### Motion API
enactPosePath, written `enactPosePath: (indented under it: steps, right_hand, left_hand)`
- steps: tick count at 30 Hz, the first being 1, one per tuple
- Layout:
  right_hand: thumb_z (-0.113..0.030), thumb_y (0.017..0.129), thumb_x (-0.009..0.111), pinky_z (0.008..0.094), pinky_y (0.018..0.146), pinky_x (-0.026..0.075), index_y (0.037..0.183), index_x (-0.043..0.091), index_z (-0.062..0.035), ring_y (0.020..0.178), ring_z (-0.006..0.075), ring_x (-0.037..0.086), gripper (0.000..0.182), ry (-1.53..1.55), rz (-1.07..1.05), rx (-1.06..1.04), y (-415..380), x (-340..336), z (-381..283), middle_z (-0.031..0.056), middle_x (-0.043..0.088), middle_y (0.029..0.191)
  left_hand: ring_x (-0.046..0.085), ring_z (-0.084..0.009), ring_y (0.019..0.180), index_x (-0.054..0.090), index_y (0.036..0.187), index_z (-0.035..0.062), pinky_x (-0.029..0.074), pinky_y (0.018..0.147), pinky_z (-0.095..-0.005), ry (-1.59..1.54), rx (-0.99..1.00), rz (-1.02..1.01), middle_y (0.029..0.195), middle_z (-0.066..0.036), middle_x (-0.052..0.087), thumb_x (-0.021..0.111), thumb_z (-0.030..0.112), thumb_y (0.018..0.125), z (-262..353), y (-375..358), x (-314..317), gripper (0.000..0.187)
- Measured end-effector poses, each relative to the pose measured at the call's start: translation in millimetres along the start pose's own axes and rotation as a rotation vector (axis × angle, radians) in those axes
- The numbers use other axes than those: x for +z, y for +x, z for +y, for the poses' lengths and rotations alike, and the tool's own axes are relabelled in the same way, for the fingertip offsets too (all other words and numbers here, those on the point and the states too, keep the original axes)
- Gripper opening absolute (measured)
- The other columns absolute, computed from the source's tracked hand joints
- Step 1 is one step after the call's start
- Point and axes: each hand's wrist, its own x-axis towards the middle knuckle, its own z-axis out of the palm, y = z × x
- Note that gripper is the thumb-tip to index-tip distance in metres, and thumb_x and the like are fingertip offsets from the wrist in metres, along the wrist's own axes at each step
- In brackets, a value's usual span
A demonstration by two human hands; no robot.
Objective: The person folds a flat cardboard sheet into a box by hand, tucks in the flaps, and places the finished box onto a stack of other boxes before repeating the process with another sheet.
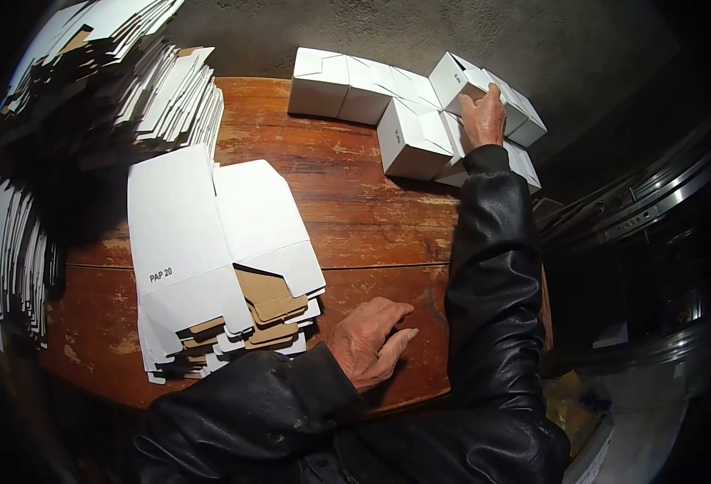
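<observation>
My right hand (485, 118) reaches to the far side of the table, its thumb and fingers closed on a small white box (450, 81). That box sits higher than its neighbours, among several folded white boxes (320, 81); what lies beneath it is partly hidden by my hand. Just nearer, another white box (413, 142) stands with small print on its side. My left hand (369, 339) rests near the table's front edge, fingers loosely curved, thumb apart, holding nothing. Beside it lies a stack of flat white carton blanks (182, 218), the top one printed "PAP 20", with brown inner sides showing.
Tall piles of flat cartons (182, 97) stand at the back left, and another pile (16, 258) is at the left edge. The worn wooden table (355, 218) meets a grey wall (355, 32). A dark metal-trimmed appliance (642, 210) is at the right.
</observation>
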Motion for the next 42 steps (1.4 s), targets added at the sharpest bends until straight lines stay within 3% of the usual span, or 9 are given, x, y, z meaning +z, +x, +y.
enactPosePath:
  steps: [8,16,25,29,30,32,36,39,42]
  right_hand:
    - [-0.014,0.079,0.074,0.0445,0.077,0.053,0.130,0.049,0.0041,0.087,0.0388,0.067,0.060,0.010,0.047,-0.190,-5,7,-6,0.0244,0.065,0.088]
    - [-0.010,0.082,0.064,0.0450,0.079,0.053,0.117,0.065,-0.0036,0.088,0.0386,0.067,0.035,-0.014,0.027,-0.293,-6,12,1,0.0247,0.066,0.090]
    - [-0.012,0.082,0.063,0.0438,0.080,0.053,0.112,0.067,-0.0028,0.090,0.0361,0.067,0.032,0.046,0.017,-0.399,-5,9,12,0.0243,0.068,0.098]
    - [-0.012,0.084,0.064,0.0386,0.069,0.051,0.111,0.067,-0.0025,0.068,0.0295,0.065,0.029,0.172,-0.073,-0.352,-17,-14,-12,0.0169,0.068,0.078]
    - [-0.013,0.085,0.065,0.0350,0.067,0.052,0.113,0.067,-0.0021,0.067,0.0241,0.065,0.030,0.203,-0.050,-0.406,-24,-17,-16,0.0150,0.068,0.079]
    - [-0.015,0.091,0.065,0.0255,0.065,0.051,0.114,0.067,-0.0022,0.069,0.0102,0.062,0.027,0.471,-0.285,-0.165,-58,-41,-57,0.0070,0.066,0.080]
    - [-0.017,0.095,0.063,0.0258,0.067,0.051,0.118,0.064,-0.0008,0.077,0.0113,0.062,0.028,0.858,-0.763,-0.050,-130,-58,-105,0.0039,0.065,0.089]
    - [-0.028,0.091,0.069,0.0332,0.078,0.054,0.129,0.054,-0.0002,0.098,0.0212,0.063,0.049,0.722,-0.874,-0.217,-176,-62,-141,0.0153,0.064,0.109]
    - [-0.042,0.085,0.074,0.0429,0.092,0.051,0.136,0.045,0.0025,0.120,0.0343,0.056,0.074,0.567,-0.898,-0.357,-208,-78,-179,0.0284,0.053,0.132]
  left_hand:
    - [0.063,-0.0366,0.088,0.061,0.111,-0.0049,0.050,0.076,-0.0393,0.011,0.005,-0.010,0.095,-0.022,0.064,0.067,0.011,0.089,-1,-1,1,0.028]
    - [0.064,-0.0363,0.088,0.062,0.111,-0.0050,0.051,0.076,-0.0387,0.007,-0.041,-0.065,0.096,-0.022,0.064,0.067,0.011,0.089,5,0,-3,0.028]
    - [0.064,-0.0369,0.086,0.062,0.110,-0.0042,0.051,0.075,-0.0408,0.027,0.033,-0.027,0.093,-0.022,0.064,0.065,0.013,0.089,-1,0,-1,0.028]
    - [0.063,-0.0374,0.086,0.061,0.110,-0.0023,0.051,0.075,-0.0421,0.045,0.030,0.001,0.093,-0.021,0.063,0.064,0.016,0.089,-11,-6,6,0.028]
    - [0.063,-0.0374,0.086,0.061,0.109,-0.0018,0.051,0.075,-0.0422,0.059,0.029,0.004,0.093,-0.021,0.063,0.064,0.017,0.090,-12,-7,7,0.027]
    - [0.063,-0.0375,0.086,0.061,0.109,-0.0009,0.051,0.075,-0.0423,0.074,0.040,0.013,0.092,-0.020,0.062,0.064,0.017,0.090,-14,-8,9,0.026]
    - [0.062,-0.0369,0.086,0.060,0.107,0.0004,0.050,0.075,-0.0427,0.084,0.043,0.010,0.092,-0.019,0.061,0.063,0.019,0.091,-18,-9,13,0.025]
    - [0.062,-0.0378,0.078,0.060,0.099,0.0005,0.051,0.070,-0.0436,0.114,0.096,0.020,0.085,-0.019,0.062,0.060,0.020,0.091,-24,-9,15,0.021]
    - [0.061,-0.0322,0.065,0.058,0.089,0.0008,0.049,0.061,-0.0412,-0.024,-0.135,-0.334,0.073,-0.015,0.060,0.058,0.016,0.090,-29,-5,8,0.015]
